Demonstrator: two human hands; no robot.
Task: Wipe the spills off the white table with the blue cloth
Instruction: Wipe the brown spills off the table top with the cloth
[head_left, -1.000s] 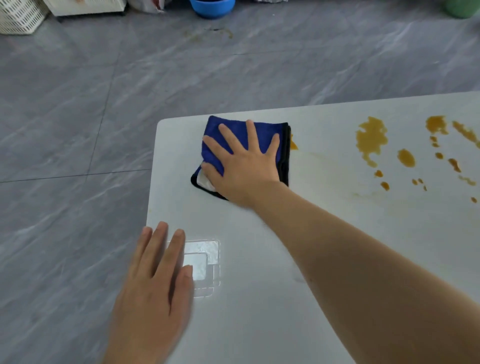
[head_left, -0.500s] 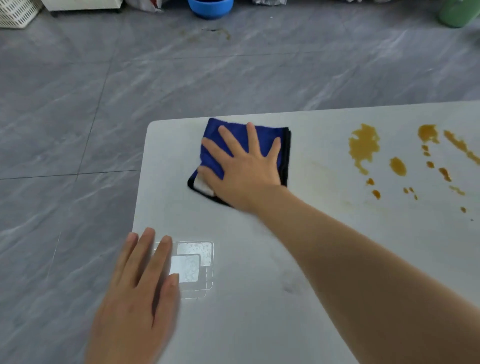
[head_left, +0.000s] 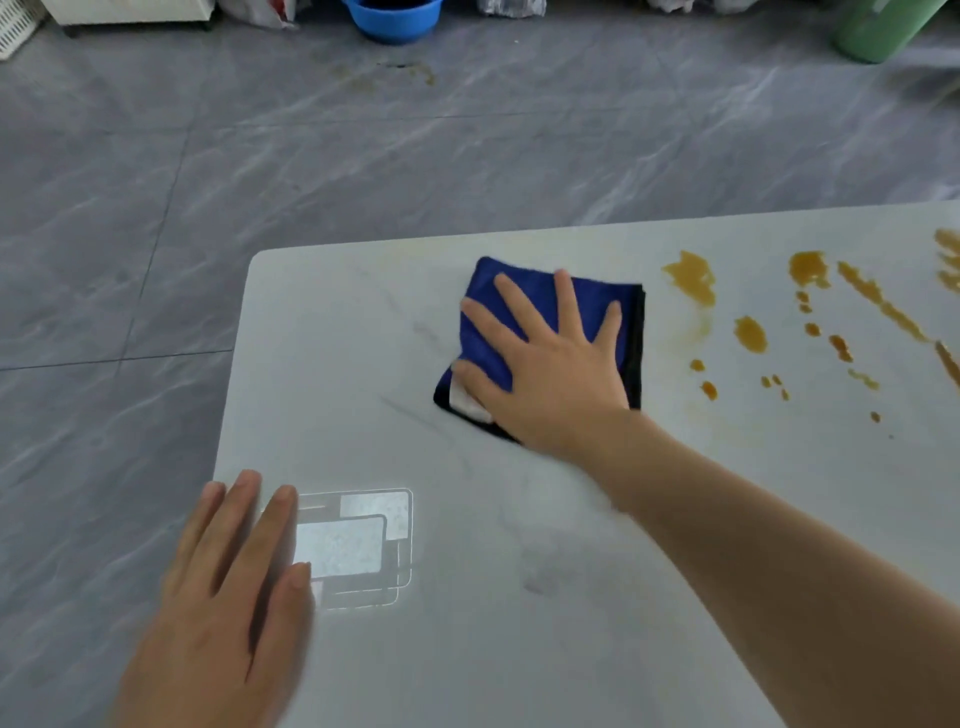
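one right hand (head_left: 550, 374) flat on blue cloth (head_left: 488, 291)

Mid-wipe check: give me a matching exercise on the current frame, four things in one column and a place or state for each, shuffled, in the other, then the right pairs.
Things
1. blue cloth
2. left hand
3. brown spills
4. blue basin

Places or states
A. on the grey floor beyond the table
B. folded, pressed flat under the right hand
C. unwiped on the white table, right of the cloth
D. fingers straight, at the table's near left edge

Pairs: 1-B, 2-D, 3-C, 4-A
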